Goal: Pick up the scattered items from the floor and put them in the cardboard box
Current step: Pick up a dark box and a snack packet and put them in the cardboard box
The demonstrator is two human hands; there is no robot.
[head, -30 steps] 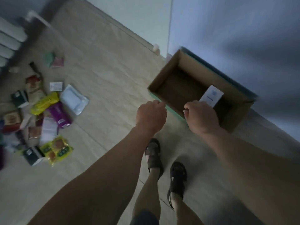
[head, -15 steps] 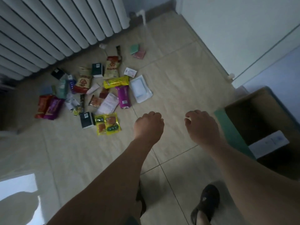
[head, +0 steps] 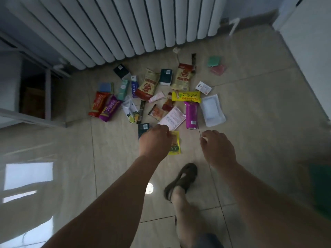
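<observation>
Currently both hands hang over the near edge of the pile on the floor [head: 250, 108], neither holding anything. Left hand [head: 155, 142] has fingers loosely curled, knuckles up, sitting right over the yellow snack packet [head: 175, 143], which is partly hidden under it; whether the fingertips touch the packet I cannot tell. The packet's long axis runs toward and away from the person, so a pinch across its short sides looks natural. Right hand [head: 217, 149] is relaxed, fingers slack, just short of the purple packet [head: 192, 114], which lies ahead of it and also points lengthwise away. Left hand is nearer its target. The cardboard box [head: 320, 183] is only a blurred edge at far right, behind the right arm.
</observation>
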